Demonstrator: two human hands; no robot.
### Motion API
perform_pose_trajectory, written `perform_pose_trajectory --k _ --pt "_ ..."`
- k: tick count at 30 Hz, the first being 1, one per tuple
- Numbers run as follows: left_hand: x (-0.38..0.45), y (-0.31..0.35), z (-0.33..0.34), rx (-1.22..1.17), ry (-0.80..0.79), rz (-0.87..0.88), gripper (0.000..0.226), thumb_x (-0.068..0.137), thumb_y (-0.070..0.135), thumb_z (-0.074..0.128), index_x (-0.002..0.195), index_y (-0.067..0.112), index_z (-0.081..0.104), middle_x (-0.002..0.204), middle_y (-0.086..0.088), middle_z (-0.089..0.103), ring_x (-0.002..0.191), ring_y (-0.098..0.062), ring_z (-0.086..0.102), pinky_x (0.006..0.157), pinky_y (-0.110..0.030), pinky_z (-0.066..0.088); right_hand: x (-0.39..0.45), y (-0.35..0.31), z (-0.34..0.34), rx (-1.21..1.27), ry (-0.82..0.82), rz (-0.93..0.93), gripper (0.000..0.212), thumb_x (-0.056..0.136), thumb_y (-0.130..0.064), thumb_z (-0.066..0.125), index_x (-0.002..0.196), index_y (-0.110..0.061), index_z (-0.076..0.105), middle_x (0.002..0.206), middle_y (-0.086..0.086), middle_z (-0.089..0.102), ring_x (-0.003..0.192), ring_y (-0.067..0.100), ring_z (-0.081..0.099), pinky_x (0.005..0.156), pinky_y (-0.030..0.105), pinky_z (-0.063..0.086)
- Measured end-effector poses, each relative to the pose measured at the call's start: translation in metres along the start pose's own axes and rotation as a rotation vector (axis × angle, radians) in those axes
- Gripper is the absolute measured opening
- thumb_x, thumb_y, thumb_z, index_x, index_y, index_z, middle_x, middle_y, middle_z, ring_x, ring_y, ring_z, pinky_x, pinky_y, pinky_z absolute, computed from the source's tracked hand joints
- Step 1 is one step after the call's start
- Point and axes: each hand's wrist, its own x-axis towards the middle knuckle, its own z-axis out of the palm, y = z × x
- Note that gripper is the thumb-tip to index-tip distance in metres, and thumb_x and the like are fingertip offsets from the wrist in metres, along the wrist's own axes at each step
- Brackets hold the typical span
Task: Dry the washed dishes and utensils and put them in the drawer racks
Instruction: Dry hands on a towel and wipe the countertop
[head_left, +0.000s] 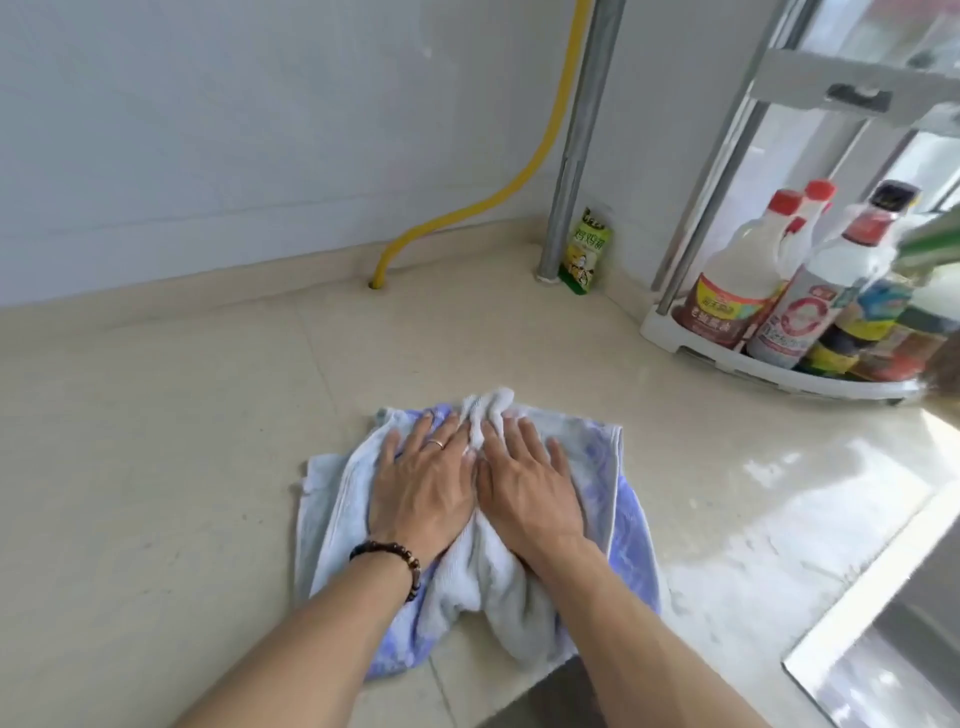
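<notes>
A person presses both palms flat onto a blue-and-white towel (613, 499) spread on a beige kitchen counter (156, 441), the left hand (421, 488) and right hand (530, 488) side by side at the towel's middle, fingers straight and spread, gripping nothing. A bunched white ridge of cloth rises between the two hands and runs toward the counter's front edge. No washed dish or utensil shows anywhere on the counter; whether one lies folded under the towel cannot be told, and the drawer racks are out of view. If the step is blotting something wrapped inside, it would go best with even downward pressure from both palms and a slow roll of the cloth, keeping the towel from sliding on the smooth stone. To the towel's right the counter shines wet, and the steel rim of a sink (857, 670) cuts in at the near right corner, so damp cloth dragged that way would pick up water again. Beyond the towel to the right, a white corner rack (675, 338) crowded with sauce bottles (737, 291) stands well apart. Behind the towel, a yellow hose (467, 208) enters the counter, beside a metal pipe (571, 156) and a green seasoning packet (587, 249).
</notes>
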Motion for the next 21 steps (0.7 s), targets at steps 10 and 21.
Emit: perform_pose_trajectory --k 10,21 --pt "0.308 -0.066 0.008 0.009 0.090 0.003 0.049 0.107 0.035 0.026 0.154 0.026 0.037 0.163 0.001 0.031 0.152 -0.020 0.021 0.121 -0.042 0.018 0.310 0.020 -0.011 -0.109 0.103 -0.032 0.051 0.108 -0.039 0.026 0.157 -0.029 0.029 0.166 -0.001 0.023 0.153 0.019 0.018 0.120 0.046 0.014" --pt "0.305 -0.052 0.001 0.024 0.079 0.019 0.042 0.106 0.031 0.031 0.141 0.026 0.054 0.150 0.001 0.050 0.140 -0.023 0.039 0.113 -0.039 0.025 0.303 0.032 -0.017 -0.069 0.091 -0.017 0.075 0.090 -0.051 0.006 0.155 -0.027 0.033 0.164 0.004 0.029 0.151 0.024 0.025 0.117 0.045 0.021"
